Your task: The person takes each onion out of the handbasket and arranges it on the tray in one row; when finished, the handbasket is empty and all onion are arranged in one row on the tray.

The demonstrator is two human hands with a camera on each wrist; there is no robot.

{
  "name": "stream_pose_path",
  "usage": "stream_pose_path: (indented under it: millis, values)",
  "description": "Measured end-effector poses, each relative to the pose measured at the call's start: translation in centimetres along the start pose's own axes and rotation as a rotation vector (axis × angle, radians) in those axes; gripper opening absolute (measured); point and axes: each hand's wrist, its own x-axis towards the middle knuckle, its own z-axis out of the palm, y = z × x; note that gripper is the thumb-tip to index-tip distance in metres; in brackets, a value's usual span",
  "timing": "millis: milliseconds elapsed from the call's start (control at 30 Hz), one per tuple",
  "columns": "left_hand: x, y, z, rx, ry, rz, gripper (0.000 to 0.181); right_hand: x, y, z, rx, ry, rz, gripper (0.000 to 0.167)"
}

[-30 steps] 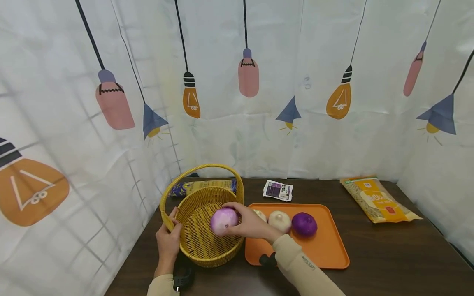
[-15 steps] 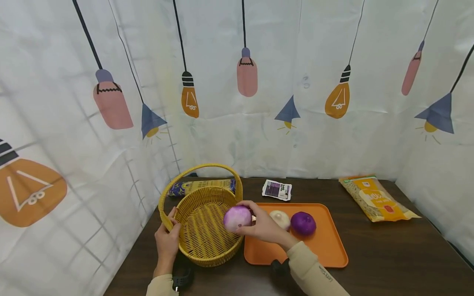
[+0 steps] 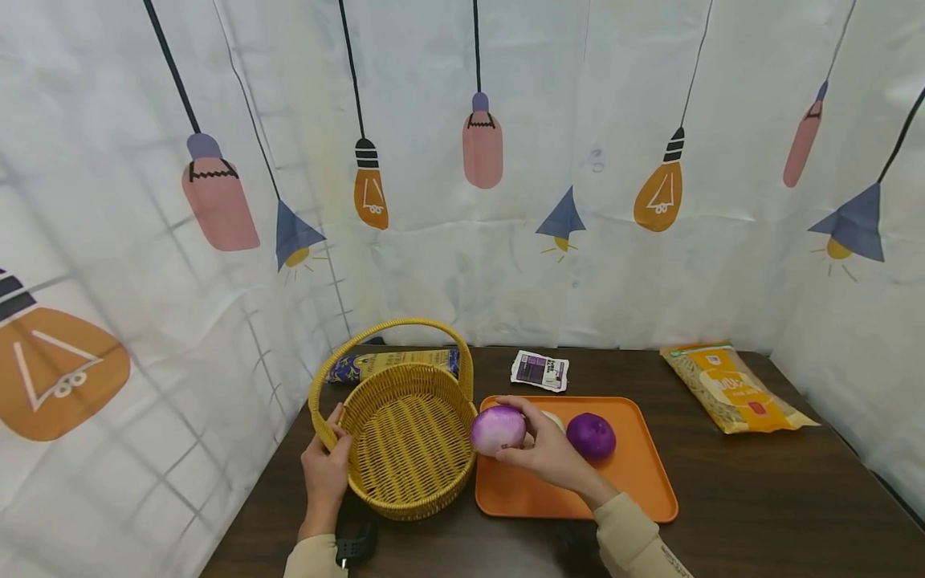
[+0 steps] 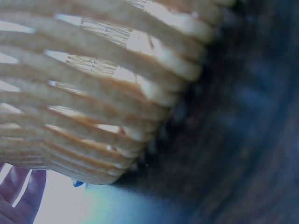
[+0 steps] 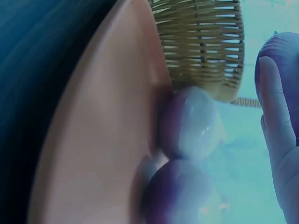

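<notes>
My left hand (image 3: 325, 474) grips the yellow woven basket (image 3: 408, 507) at its left side, where the arched handle meets the rim. In the left wrist view the basket wall (image 4: 84, 102) fills much of the picture, with fingers (image 4: 32, 196) at the lower left. My right hand (image 3: 552, 453) holds a purple-and-white onion (image 3: 497, 431) above the left edge of the orange tray (image 3: 520, 498), just right of the basket. Behind this hand a white onion (image 3: 555, 420) is mostly hidden. Beside it on the tray sits a dark purple onion (image 3: 591, 437).
Behind the basket lies a blue-and-yellow package (image 3: 393, 363). A small white-and-purple packet (image 3: 540, 372) lies behind the tray. At the far right of the dark table (image 3: 780, 498) is a yellow bag (image 3: 737, 389). A patterned white curtain (image 3: 433, 273) hangs behind.
My right hand has carried the purple-and-white onion rightward, from over the basket to over the tray's left edge. The left hand and the basket have stayed in place.
</notes>
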Motion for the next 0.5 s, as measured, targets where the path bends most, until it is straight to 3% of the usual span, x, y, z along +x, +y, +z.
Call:
stream_pose_path:
  millis: [100,200,333,500]
  values:
    - [0.0,0.0,-0.1,-0.003,-0.010,-0.020,0.023,-0.6,0.3,-0.4,-0.025,0.037,-0.002,0.069]
    - [0.1,0.0,-0.1,0.005,-0.019,-0.025,0.020,-1.2,0.5,-0.9,-0.035,0.068,-0.008,0.069]
    - [0.1,-0.1,-0.1,0.002,-0.022,-0.018,0.022,-2.0,0.8,-1.4,0.007,0.090,-0.015,0.070]
    - [-0.1,-0.1,-0.1,-0.010,-0.015,-0.016,0.020,-2.9,1.1,-1.9,0.067,0.128,-0.032,0.059]
